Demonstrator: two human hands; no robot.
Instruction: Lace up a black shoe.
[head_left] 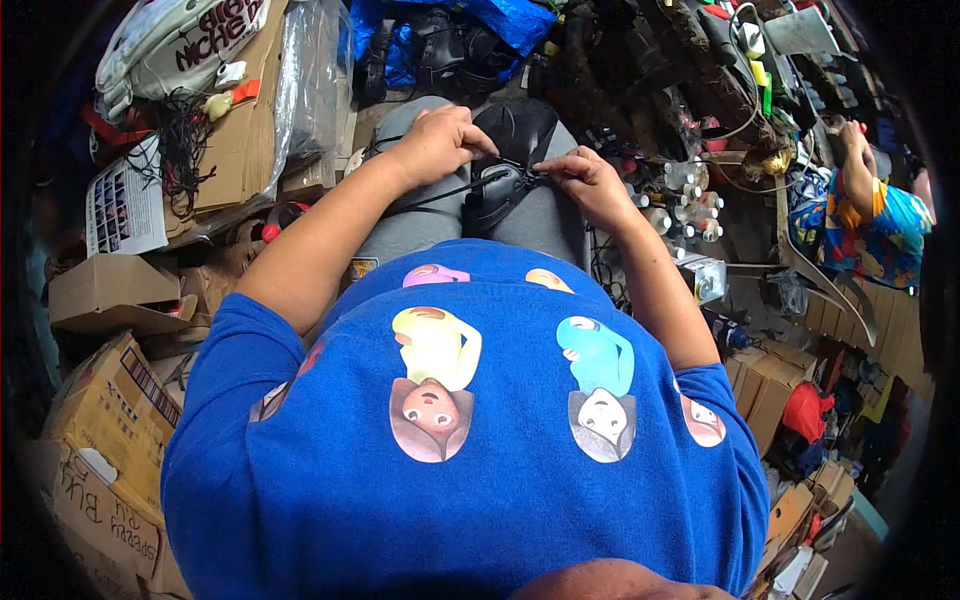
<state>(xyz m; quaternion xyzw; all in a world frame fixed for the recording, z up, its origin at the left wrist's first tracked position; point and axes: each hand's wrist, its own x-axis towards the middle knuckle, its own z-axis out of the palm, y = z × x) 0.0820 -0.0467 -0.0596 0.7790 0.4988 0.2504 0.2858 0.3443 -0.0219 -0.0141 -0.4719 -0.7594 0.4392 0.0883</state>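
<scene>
A black moulded plastic part (pixel 505 165) with a thin black cable lies on my lap, over grey trousers (pixel 415 225). My left hand (pixel 440 140) grips the cable and the part's left edge with closed fingers. My right hand (pixel 585 180) pinches the part's right side, at the spot where the cable meets it. Both hands sit close together above my knees. A blue printed shirt fills the lower half of the view and hides my lap below the part.
Cardboard boxes (pixel 110 400) and a flattened carton with tangled black wires (pixel 185 140) crowd my left. Dark scrap parts (pixel 640 70) and small white bottles (pixel 690 200) lie ahead and right. Another person's arm (pixel 862 165) in a colourful garment reaches in at far right.
</scene>
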